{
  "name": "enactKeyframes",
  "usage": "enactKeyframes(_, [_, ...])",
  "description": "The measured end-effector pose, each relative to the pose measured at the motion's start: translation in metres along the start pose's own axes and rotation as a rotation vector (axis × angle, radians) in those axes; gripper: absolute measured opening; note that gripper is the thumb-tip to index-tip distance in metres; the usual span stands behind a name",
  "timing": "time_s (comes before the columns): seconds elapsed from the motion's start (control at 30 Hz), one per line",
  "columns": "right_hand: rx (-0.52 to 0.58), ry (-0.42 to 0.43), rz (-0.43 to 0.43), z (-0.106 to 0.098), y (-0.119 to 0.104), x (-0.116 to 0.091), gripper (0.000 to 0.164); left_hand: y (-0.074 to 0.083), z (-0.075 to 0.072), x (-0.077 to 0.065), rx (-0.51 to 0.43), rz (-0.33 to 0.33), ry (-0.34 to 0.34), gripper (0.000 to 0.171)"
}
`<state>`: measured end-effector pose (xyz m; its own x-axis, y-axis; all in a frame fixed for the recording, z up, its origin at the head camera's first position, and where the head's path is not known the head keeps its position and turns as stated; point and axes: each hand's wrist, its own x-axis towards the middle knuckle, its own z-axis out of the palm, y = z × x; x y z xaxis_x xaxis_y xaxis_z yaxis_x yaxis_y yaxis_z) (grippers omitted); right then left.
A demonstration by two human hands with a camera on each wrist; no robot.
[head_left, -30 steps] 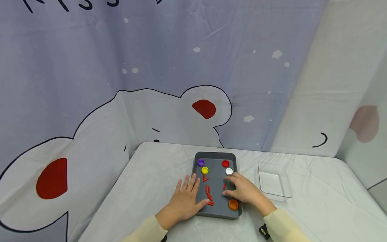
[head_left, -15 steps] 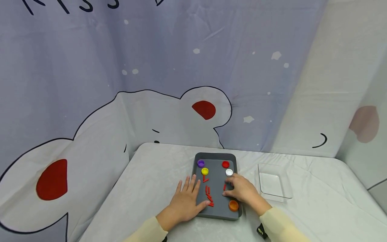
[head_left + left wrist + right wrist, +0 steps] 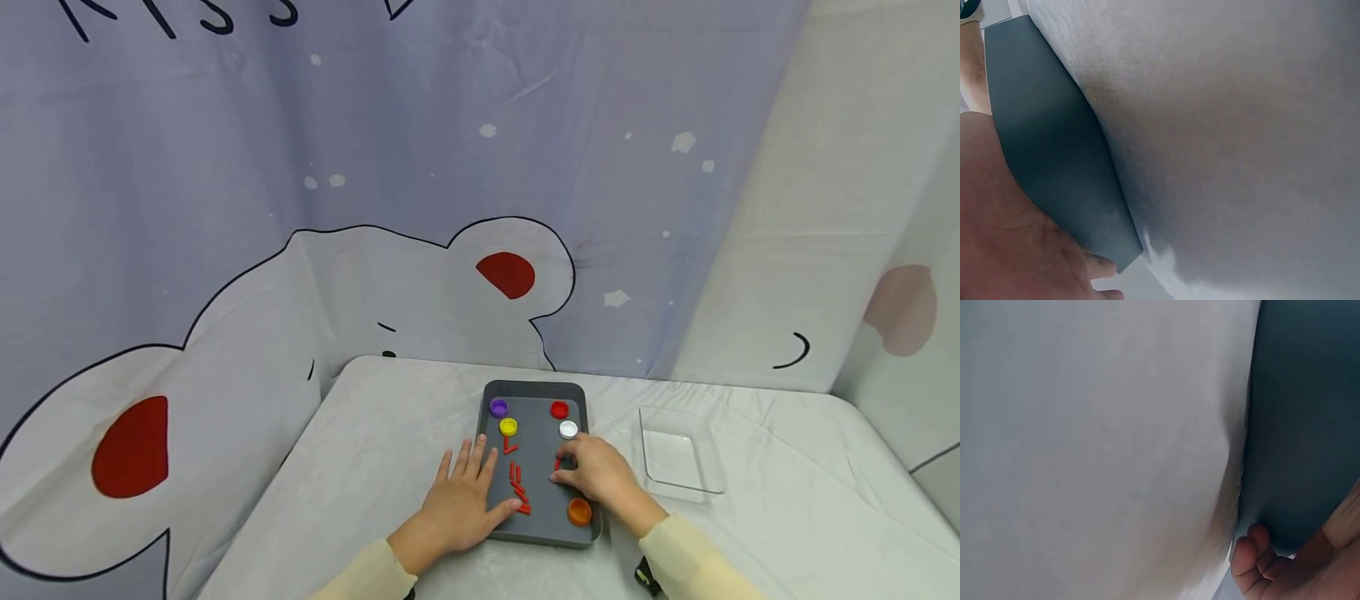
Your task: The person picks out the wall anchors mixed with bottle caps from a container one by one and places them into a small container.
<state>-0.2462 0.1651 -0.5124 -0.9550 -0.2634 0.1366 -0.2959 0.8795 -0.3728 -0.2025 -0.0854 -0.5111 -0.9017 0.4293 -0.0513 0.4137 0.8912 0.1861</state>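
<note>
A dark grey tray (image 3: 540, 483) lies on the white-covered table. My left hand (image 3: 457, 504) rests along its left edge with fingers spread, the thumb reaching over the rim beside several small red sticks (image 3: 519, 487). Two more red sticks (image 3: 506, 446) sit higher up, just below a yellow ring-shaped cap (image 3: 508, 427). At the tray's right side, my right hand (image 3: 600, 475) pinches a single red stick (image 3: 557, 464) between thumb and fingertips, close over the tray floor. The wrist views show the tray's outer wall (image 3: 1054, 137) and curled fingers (image 3: 1247, 556) of the right hand; the sticks are hidden there.
Inside the tray are a purple cap (image 3: 498, 407), a red cap (image 3: 559, 409), a white cap (image 3: 568, 429) and a larger orange cap (image 3: 579, 511). Right of the tray stands a clear square container (image 3: 681, 454). A printed curtain (image 3: 420, 167) hangs behind the table.
The thumb and fingertips of my right hand have drawn closer together around the lone red stick. My left hand stays in place, and the head view has tilted slightly up.
</note>
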Motion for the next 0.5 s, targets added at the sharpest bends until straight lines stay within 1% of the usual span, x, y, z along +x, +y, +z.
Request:
enactKeyframes(0.23, [-0.026, 0.04, -0.007, 0.0, -0.0017, -0.0008, 0.024, 0.0013, -0.0027, -0.0009, -0.015, -0.002, -0.007, 0.089])
enactKeyframes(0.4, [-0.026, 0.046, -0.005, -0.0008, -0.0028, -0.0008, 0.021, 0.0009, -0.0026, -0.0005, -0.009, -0.008, -0.026, 0.089])
enactKeyframes(0.5, [-0.019, 0.043, 0.011, -0.0017, -0.0031, -0.0009, 0.018, 0.0007, -0.0028, 0.0002, -0.011, -0.014, -0.04, 0.089])
